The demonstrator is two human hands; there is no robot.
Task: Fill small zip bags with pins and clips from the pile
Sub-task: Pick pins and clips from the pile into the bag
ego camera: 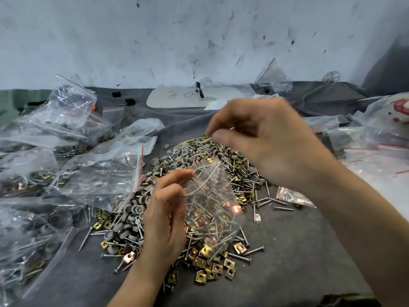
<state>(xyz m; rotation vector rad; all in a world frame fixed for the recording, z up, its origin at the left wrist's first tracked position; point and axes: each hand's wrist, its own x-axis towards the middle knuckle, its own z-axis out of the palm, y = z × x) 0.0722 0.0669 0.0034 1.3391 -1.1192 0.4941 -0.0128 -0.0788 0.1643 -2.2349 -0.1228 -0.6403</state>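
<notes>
My left grip (166, 218) pinches the mouth of a small clear zip bag (212, 196) between thumb and fingers and holds it tilted just over the pile (174, 158). My right grip (265, 147) is closed on a few thin pins (209, 138), blurred, above the pile's far edge. Pins and brass clips (210, 267) show through the bag; I cannot tell which lie inside it. The pile spreads across a dark grey cloth (298, 251) covering the desk. Filled bags (99, 173) crowd the left side, and flat bags (376, 140) lie on the right. Farther back a white sheet (181, 96) with scrawled marks lies near a scuffed white wall (199, 29).
</notes>
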